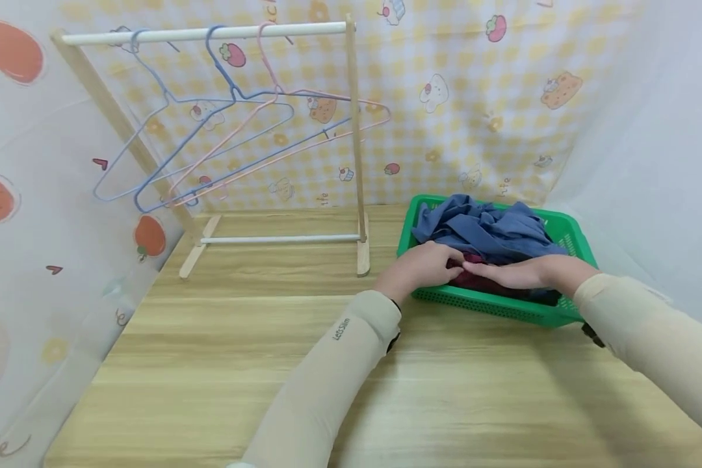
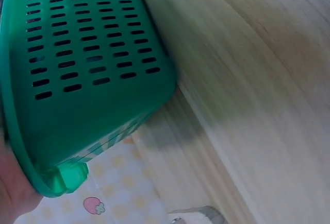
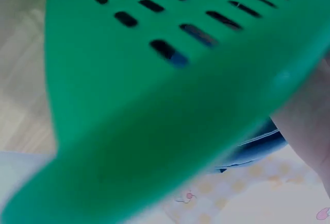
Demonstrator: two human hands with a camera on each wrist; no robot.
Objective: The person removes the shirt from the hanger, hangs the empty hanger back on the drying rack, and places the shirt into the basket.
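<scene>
A green plastic basket (image 1: 485,309) holds crumpled clothing: a blue-grey garment (image 1: 485,227) heaped at the back and a dark red garment (image 1: 474,281) at the front. Over the basket's front left rim reaches my left hand (image 1: 429,265), its curved fingers and thumb pinching the dark red garment. From the right comes my right hand (image 1: 517,273), lying over the same garment, its tips close to the left fingertips. How its fingers lie underneath is hidden. Both wrist views mostly show the perforated basket wall (image 2: 93,110), with only a bit of each hand at the edge.
Left of the basket stands a wooden rack (image 1: 357,143) with a white top rail. Light blue, blue and pink hangers (image 1: 269,88) hang from it. The wood-grain table (image 1: 240,364) extends in front; a patterned curtain (image 1: 474,130) hangs behind.
</scene>
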